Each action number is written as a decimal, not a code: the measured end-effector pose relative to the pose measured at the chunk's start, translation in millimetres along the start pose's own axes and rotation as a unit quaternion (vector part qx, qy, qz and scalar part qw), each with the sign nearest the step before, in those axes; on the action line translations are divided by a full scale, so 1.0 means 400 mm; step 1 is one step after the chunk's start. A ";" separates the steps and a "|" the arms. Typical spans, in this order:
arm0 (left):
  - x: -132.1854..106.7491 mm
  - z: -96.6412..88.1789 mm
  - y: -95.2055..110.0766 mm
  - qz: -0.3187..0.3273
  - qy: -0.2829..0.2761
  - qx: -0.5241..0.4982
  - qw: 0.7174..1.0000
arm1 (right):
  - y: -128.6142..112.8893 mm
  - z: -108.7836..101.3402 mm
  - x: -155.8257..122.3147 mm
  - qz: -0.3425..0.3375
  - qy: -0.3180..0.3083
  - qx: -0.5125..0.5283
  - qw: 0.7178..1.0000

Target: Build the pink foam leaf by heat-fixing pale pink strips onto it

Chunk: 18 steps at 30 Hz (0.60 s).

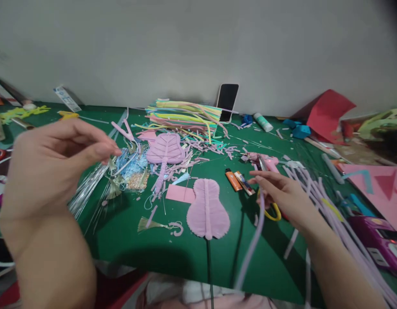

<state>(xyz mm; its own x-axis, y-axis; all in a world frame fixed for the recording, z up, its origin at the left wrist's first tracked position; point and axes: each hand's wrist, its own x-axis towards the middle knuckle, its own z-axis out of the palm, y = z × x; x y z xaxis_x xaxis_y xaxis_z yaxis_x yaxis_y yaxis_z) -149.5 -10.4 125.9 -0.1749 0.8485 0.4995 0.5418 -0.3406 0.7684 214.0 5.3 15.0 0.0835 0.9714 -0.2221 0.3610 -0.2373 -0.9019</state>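
My left hand (56,159) is raised over the left side of the table, thumb and fingertips pinched together; anything between them is too small to make out. Between the fingers of my right hand (282,195) hangs a long lilac pipe cleaner (254,240), its lower end near the table's front edge. Scissors with a yellow handle (275,213) lie partly hidden beneath that hand. A fan-shaped lilac pipe-cleaner piece (214,214) on a dark stick rests in the middle front. Behind it is a leaf-shaped lilac pipe-cleaner fan (166,148) with a handle.
Bundled coloured pipe cleaners (185,116) and a phone (228,101) stand by the wall. An orange lighter (233,179) and pink glue gun (262,159) lie centre right. Lilac pipe cleaners (340,231) run along the right. Pink card (179,193) and a tassel (150,224) lie in front.
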 end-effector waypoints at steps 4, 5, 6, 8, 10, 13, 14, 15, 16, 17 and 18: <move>0.014 0.078 -0.018 -0.010 -0.106 -0.186 0.977 | 0.023 -0.039 0.026 -0.052 0.073 -0.231 0.969; 0.017 0.106 -0.039 -0.043 -0.166 -0.165 0.971 | 0.027 -0.043 0.029 -0.085 0.099 -0.291 0.948; 0.019 0.135 -0.066 -0.085 -0.232 -0.138 0.959 | 0.029 -0.042 0.030 -0.121 0.125 -0.337 0.925; 0.019 0.188 -0.130 -0.167 -0.333 -0.121 0.920 | 0.025 -0.026 0.022 -0.184 0.153 -0.373 0.896; 0.015 0.225 -0.193 -0.211 -0.386 -0.108 0.891 | 0.013 0.010 0.000 -0.215 0.120 -0.352 0.903; 0.014 0.234 -0.259 -0.226 -0.406 -0.091 0.881 | -0.008 0.084 -0.042 -0.235 -0.012 -0.295 0.926; 0.015 0.227 -0.271 -0.230 -0.410 -0.086 0.878 | -0.013 0.109 -0.053 -0.236 -0.046 -0.290 0.926; 0.018 0.218 -0.278 -0.234 -0.413 -0.083 0.876 | -0.015 0.132 -0.060 -0.239 -0.068 -0.291 0.924; 0.021 0.207 -0.283 -0.238 -0.418 -0.079 0.873 | -0.016 0.152 -0.064 -0.241 -0.079 -0.304 0.918; 0.025 0.197 -0.285 -0.241 -0.423 -0.069 0.870 | -0.015 0.169 -0.064 -0.239 -0.084 -0.320 0.913; 0.029 0.189 -0.286 -0.245 -0.428 -0.054 0.868 | -0.014 0.183 -0.061 -0.236 -0.084 -0.335 0.908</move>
<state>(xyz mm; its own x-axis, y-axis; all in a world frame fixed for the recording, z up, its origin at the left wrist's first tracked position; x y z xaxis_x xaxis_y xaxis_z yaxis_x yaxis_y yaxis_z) -151.5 68.9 13.4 0.3367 0.8770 -0.3429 0.4860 0.1500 0.8610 141.8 -17.2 -1.8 -0.3494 0.9366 0.0257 0.8094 0.3155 -0.4953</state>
